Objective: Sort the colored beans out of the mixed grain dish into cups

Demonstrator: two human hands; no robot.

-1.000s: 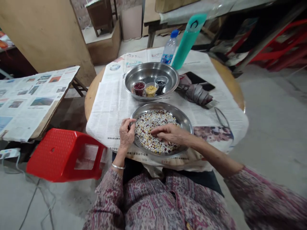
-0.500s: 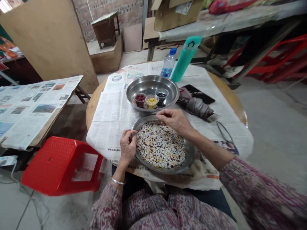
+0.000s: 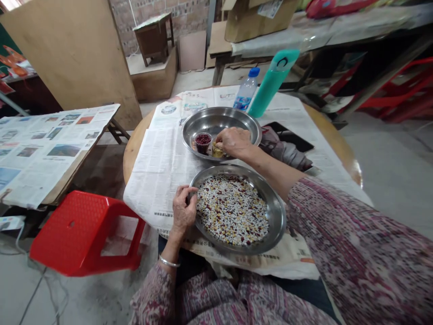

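Note:
The near metal basin (image 3: 278,225) holds a mix of white grains (image 3: 233,207) with yellow, dark red and black beans. My left hand (image 3: 184,208) grips this basin's left rim between thumb and fingers. Over the far metal basin (image 3: 189,118), my right hand (image 3: 237,141) points its pinched fingertips down into a clear cup of yellow beans (image 3: 217,151). Whatever the fingertips hold is hidden. Left of that cup stands another one with dark red beans (image 3: 203,140). My right hand covers the spot to the right of the yellow cup.
A water bottle (image 3: 246,89) and a tall teal bottle (image 3: 274,83) stand behind the far basin. A folded grey umbrella (image 3: 284,151) and a dark tablet-like object (image 3: 297,137) lie to its right. A red stool (image 3: 81,232) is at the left. Newspaper (image 3: 154,164) covers the round table.
My right hand has moved from above the near basin, forward to the cup of yellow beans in the far basin. My left hand stays on the near basin's rim. The view has shifted slightly.

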